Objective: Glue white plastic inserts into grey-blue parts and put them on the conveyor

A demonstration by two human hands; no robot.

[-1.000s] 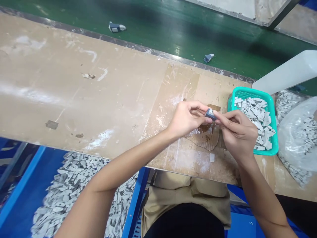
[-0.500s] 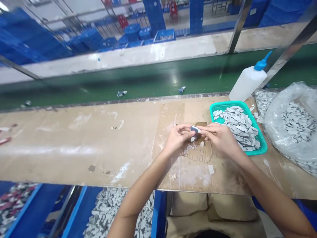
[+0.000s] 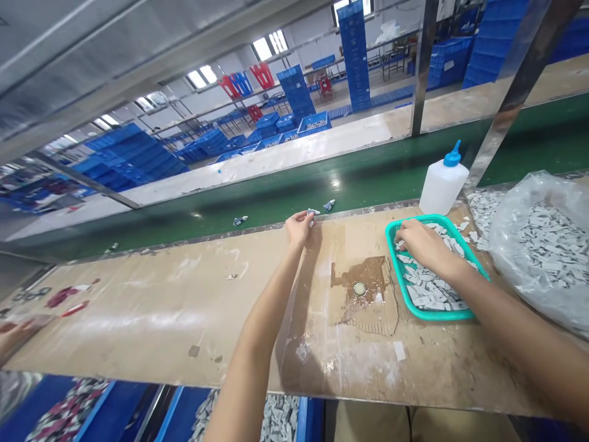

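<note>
Blue-capped white squeeze bottle (image 3: 442,189), green conveyor belt (image 3: 391,166), stacked blue crates (image 3: 353,55) beyond

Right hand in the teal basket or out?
In: the right hand is down among the grey pieces inside the teal plastic basket.

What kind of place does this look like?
Most likely a factory production line: a green conveyor belt runs beside a long workbench, a teal basket holds small grey parts, and stacks of blue crates fill the hall behind.

Head view — forward, down over hands (image 3: 299,228) (image 3: 426,245)
</note>
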